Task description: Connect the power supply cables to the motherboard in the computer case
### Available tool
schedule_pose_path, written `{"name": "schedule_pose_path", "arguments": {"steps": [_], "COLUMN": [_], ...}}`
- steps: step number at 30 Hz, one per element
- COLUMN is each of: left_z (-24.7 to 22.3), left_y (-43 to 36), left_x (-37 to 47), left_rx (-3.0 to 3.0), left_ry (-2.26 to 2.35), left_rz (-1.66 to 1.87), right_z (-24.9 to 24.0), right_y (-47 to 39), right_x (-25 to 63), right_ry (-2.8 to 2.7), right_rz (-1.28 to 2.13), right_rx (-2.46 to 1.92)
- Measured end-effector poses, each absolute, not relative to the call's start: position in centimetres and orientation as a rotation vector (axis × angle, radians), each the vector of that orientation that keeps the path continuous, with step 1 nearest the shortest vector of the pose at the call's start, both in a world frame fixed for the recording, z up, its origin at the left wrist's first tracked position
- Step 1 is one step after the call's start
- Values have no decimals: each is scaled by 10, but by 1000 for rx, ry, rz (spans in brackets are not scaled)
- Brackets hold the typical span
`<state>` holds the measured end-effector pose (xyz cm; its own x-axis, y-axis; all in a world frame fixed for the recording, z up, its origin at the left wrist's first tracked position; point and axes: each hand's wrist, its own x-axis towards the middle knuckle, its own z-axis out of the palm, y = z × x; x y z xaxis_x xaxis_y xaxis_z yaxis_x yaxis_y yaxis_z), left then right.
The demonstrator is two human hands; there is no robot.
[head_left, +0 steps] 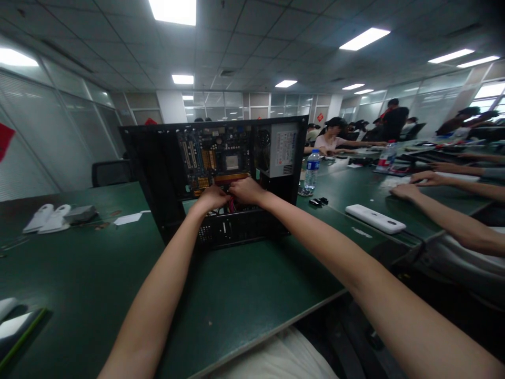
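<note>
An open black computer case stands on the green table, its inside facing me. The motherboard is mounted in it, with a power supply at the upper right. Both my hands reach into the lower middle of the case, close together. My left hand has its fingers bent around a bundle of thin coloured cables. Beside it, my right hand is closed, fingertips at the same bundle near the board's lower edge. The cable ends are hidden by my fingers.
A water bottle and small black parts lie right of the case; a white power strip is further right. A co-worker's hands rest nearby. White objects and a grey block are at left.
</note>
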<state>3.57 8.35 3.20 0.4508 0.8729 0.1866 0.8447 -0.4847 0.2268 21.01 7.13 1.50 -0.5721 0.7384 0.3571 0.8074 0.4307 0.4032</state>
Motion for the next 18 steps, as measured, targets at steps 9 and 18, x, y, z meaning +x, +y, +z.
{"name": "schedule_pose_path", "arguments": {"steps": [9,18], "left_z": [28,17], "left_y": [86,94], "left_x": [35,36], "left_rx": [2584,2537], "left_ry": [1522,1577], "left_rz": [444,511], "right_z": [15,9], "right_y": [70,82], "right_x": [210,213], "right_ry": [-2546,-2460], "right_rz": [-841,-730], "right_rx": [-1401,-1471]}}
